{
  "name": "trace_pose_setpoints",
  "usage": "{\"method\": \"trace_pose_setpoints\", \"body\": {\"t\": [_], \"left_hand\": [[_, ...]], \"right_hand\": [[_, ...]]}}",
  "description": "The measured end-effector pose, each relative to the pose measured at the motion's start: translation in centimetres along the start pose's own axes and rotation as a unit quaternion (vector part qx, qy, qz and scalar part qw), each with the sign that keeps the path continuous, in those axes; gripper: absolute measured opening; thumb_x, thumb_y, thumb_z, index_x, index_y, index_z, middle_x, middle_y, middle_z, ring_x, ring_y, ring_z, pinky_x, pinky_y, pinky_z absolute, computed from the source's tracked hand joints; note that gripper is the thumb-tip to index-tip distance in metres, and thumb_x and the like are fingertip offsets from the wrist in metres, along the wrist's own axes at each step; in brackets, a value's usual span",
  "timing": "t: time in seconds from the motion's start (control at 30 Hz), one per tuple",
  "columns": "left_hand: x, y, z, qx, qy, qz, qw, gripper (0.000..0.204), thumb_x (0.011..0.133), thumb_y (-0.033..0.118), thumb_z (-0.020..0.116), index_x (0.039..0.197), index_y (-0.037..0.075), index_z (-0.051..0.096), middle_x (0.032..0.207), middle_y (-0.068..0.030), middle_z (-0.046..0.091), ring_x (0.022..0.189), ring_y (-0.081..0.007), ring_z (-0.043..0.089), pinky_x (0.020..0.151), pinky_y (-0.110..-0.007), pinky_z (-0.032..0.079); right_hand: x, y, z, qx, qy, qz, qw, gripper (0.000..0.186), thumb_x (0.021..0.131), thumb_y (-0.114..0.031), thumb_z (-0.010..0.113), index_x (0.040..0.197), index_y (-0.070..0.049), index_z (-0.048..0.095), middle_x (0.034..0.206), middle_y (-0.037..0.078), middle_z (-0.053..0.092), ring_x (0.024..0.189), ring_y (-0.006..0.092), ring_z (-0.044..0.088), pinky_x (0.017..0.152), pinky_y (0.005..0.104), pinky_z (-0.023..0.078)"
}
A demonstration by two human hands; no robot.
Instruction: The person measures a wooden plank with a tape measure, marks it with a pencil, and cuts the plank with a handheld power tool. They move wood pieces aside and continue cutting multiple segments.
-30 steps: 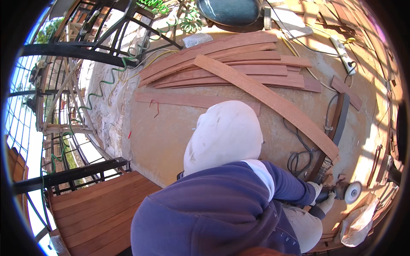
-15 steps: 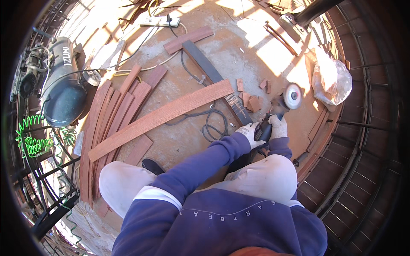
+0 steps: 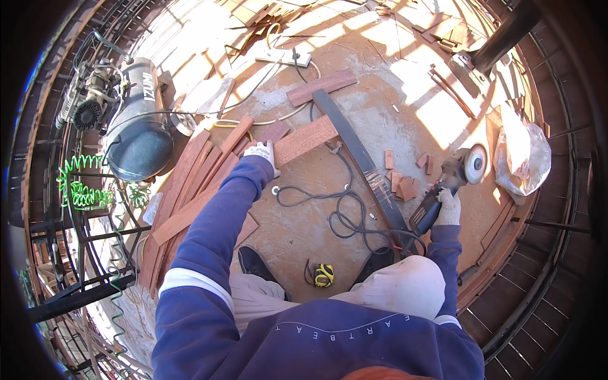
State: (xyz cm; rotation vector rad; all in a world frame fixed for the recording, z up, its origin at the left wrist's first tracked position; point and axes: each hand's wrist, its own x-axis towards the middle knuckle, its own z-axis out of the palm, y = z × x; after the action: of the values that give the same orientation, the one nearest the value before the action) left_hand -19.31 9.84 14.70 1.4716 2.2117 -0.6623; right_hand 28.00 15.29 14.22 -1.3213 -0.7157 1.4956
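Observation:
My left hand (image 3: 263,156), in a pale work glove, grips a long reddish wooden plank (image 3: 307,140) near its middle, fingers over the top. The plank's far end rests against a long dark beam (image 3: 345,132); my forearm hides part of it. My gloved right hand (image 3: 449,208) is closed around the body of an angle grinder (image 3: 424,210), held beyond my right knee beside the beam's near end. The grinder's round disc (image 3: 475,166) faces up at the far right, and its dark cord (image 3: 358,197) lies looped on the floor.
Several boards (image 3: 187,174) lie stacked at the left, near an air compressor (image 3: 142,120) and a green coiled hose (image 3: 88,195). Small wood offcuts (image 3: 405,188) sit right of the beam. A yellow tape measure (image 3: 323,275) lies between my feet; a plastic bag (image 3: 522,158) stands right.
My left hand has left the grinder and taken hold of the plank, which has shifted lower along its length. My right hand has moved the grinder outward to the right.

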Motion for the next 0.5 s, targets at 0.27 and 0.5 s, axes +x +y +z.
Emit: {"method": "trace_pose_setpoints", "body": {"t": [0.27, 0.5], "left_hand": [[4.5, -7.8, 3.2, 0.002, 0.159, -0.175, 0.972, 0.088, 0.087, 0.035, 0.07, 0.159, 0.007, 0.026, 0.158, -0.0193, 0.036, 0.146, -0.0365, 0.036, 0.117, -0.052, 0.03], [9.2, -1.6, 6.9, -0.048, 0.172, 0.182, 0.967, 0.088, 0.087, 0.046, 0.071, 0.155, 0.007, 0.032, 0.162, -0.0211, 0.027, 0.15, -0.0384, 0.024, 0.123, -0.051, 0.021]], "right_hand": [[5.4, -1.3, 6.5, -0.03, -0.075, 0.005, 0.997, 0.038, 0.081, -0.008, 0.052, 0.116, 0.005, 0.055, 0.098, 0.018, 0.064, 0.084, 0.0307, 0.069, 0.077, 0.0433, 0.06], [11.3, -0.9, 16.3, -0.045, -0.131, 0.046, 0.989, 0.037, 0.084, -0.01, 0.051, 0.117, 0.005, 0.053, 0.098, 0.018, 0.064, 0.084, 0.0322, 0.069, 0.08, 0.045, 0.062]]}}
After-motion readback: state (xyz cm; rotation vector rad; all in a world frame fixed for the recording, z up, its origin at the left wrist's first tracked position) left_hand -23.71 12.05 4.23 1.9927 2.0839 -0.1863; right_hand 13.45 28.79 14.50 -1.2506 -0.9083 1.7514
